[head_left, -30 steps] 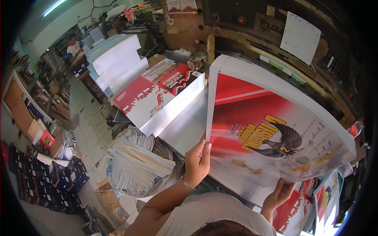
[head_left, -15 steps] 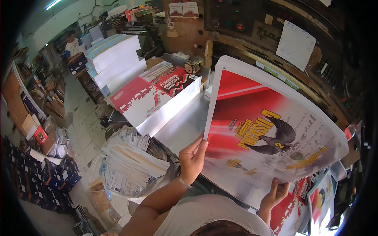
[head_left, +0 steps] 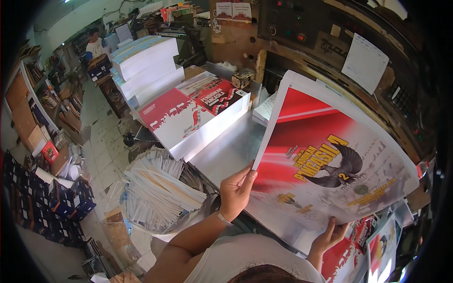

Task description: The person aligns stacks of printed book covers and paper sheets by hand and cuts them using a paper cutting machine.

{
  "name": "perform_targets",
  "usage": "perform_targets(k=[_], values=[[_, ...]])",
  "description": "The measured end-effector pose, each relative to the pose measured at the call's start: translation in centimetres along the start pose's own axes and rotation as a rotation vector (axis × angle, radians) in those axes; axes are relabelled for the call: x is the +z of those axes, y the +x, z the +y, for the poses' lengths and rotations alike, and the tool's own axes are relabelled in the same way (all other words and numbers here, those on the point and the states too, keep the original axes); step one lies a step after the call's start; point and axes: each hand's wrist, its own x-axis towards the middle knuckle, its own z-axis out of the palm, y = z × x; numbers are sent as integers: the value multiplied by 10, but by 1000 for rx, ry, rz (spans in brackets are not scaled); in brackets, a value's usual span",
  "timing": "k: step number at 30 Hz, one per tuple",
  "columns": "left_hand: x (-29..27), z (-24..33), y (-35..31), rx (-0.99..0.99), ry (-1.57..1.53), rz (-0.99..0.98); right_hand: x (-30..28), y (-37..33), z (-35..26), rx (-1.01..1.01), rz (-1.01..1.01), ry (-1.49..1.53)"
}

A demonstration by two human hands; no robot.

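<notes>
A large stack of printed cover sheets (head_left: 311,141), red and white with a dark bird and yellow lettering, is held up tilted over the metal worktable (head_left: 219,148). My left hand (head_left: 237,192) pinches its left edge, thumb on the printed face. My right hand (head_left: 328,238) grips the lower edge, its remaining fingers partly hidden behind the sheets. To the left on the table lies a pile of red-and-white printed sheets (head_left: 174,115) with a thick white cut edge. More red printed sheets (head_left: 342,257) lie beside my right hand.
A dark machine with a control panel (head_left: 302,35) stands behind the table. A bin of paper offcuts (head_left: 163,195) sits left of my left arm. Tall paper stacks (head_left: 146,59) rise at the back left, and dark boxes (head_left: 71,198) are piled on the floor. A person (head_left: 94,45) is far off.
The view has shifted slightly, so most things sit further right. The top of the held sheets leans further right, and a white pile behind its left edge shows more. Both hands keep their grip.
</notes>
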Motion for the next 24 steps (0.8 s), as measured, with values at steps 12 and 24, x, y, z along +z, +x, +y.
perform_targets(k=[12, 24], values=[[-5, 1, 37, -45, -127, -421, -30, 34, 31, 246, -249, 254], [-6, -25, 42, -11, -7, -391, -9, 43, -4, 158, -311, 50]])
